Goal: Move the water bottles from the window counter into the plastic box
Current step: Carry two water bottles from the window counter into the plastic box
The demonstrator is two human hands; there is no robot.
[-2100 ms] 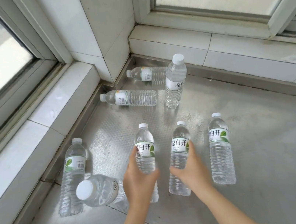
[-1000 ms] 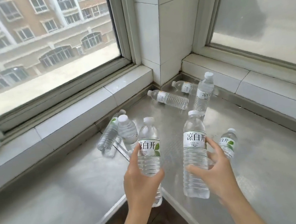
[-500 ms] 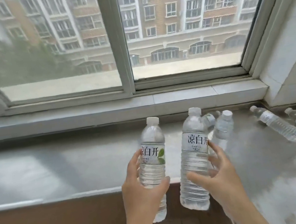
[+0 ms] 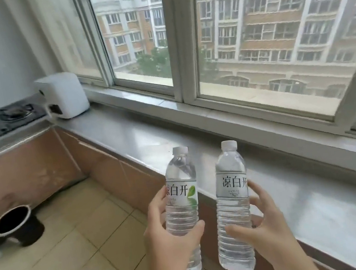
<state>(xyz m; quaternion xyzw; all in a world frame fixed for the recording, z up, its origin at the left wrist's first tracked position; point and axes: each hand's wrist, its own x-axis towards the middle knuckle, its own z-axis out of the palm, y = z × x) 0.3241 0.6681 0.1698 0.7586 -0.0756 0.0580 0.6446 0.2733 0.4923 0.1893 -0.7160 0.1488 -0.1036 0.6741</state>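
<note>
Water bottles, two of them, were held upright in front of the person, off the counter and over its front edge and the tiled floor. The left bottle (image 4: 183, 206) had a white cap, clear water and a white label with dark characters and a green leaf; the left hand (image 4: 167, 237) gripped it around the ribbed lower half, thumb (image 4: 189, 233) across the front and fingers wrapped round the far side, so the hand was closed on it. The right bottle (image 4: 233, 205), of the same kind with its label turned slightly away, stood just beside the first without touching it. The right hand (image 4: 263, 226) clasped it from the right, thumb (image 4: 239, 233) pressed on the ribbed front and fingers (image 4: 255, 195) curled behind, slightly spread.

Behind and to the right of the bottles ran the grey window counter (image 4: 313, 218), with a pale sill above it and a sliding window (image 4: 252, 53) looking onto apartment blocks. Brown cabinet fronts (image 4: 113, 173) lined the counter's underside. At the far left end sat a white boxy appliance (image 4: 62, 94), next to a dark gas hob (image 4: 0, 121). On the beige floor tiles (image 4: 75, 256) near the left edge stood a dark round bin (image 4: 17, 225) with a pale rim. No plastic box could be seen.
</note>
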